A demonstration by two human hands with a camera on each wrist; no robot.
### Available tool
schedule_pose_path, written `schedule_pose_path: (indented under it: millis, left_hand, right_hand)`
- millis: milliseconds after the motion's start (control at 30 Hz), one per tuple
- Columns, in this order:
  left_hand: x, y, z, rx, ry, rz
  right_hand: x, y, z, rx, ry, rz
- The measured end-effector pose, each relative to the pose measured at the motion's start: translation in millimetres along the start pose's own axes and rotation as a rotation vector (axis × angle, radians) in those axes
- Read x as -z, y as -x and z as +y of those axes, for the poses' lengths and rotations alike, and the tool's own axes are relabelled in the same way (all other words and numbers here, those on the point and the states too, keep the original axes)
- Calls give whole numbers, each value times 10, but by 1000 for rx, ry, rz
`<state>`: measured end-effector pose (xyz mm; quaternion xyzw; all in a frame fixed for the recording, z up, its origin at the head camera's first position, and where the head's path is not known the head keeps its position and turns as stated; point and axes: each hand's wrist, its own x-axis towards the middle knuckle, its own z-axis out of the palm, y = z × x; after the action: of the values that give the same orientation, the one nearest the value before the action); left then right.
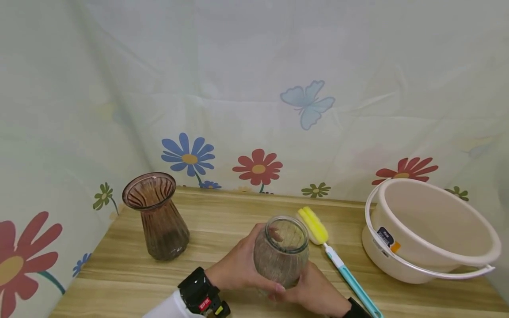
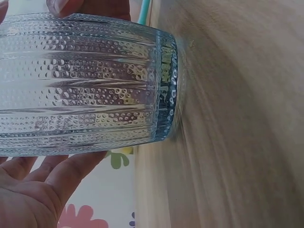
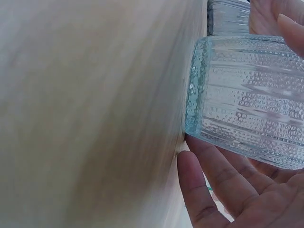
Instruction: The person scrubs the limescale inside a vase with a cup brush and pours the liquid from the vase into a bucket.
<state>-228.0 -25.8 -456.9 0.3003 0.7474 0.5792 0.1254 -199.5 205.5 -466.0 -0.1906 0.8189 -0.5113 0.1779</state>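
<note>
A clear round glass vase (image 1: 278, 265) with a ribbed, dimpled wall stands upright at the front middle of the wooden table (image 1: 222, 221). My left hand (image 1: 237, 265) grips it from the left, thumb across the near side. From the right, my right hand (image 1: 320, 289) holds the same vase low on its side. In the left wrist view the vase's thick base (image 2: 167, 88) is right at the tabletop. Fingers of the right hand (image 3: 223, 175) lie along the wall near the base in the right wrist view.
Back left stands a brown, flared glass vase (image 1: 165, 225). Just right of the hands lies a bottle brush (image 1: 336, 258) with a yellow sponge head and teal handle. A beige bucket (image 1: 401, 265) with a white handle sits tilted at the right. A flowered curtain (image 1: 238, 88) hangs behind.
</note>
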Motion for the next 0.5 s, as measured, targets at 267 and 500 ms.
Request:
schedule_pose_path:
  millis: [267,500]
  left_hand:
    - [-57,79,-40,-2,-7,13]
    - [-145,204,-9,9,55,5]
  right_hand:
    - [29,51,-20,25,107,-3]
    - [28,141,-59,23,120,-48]
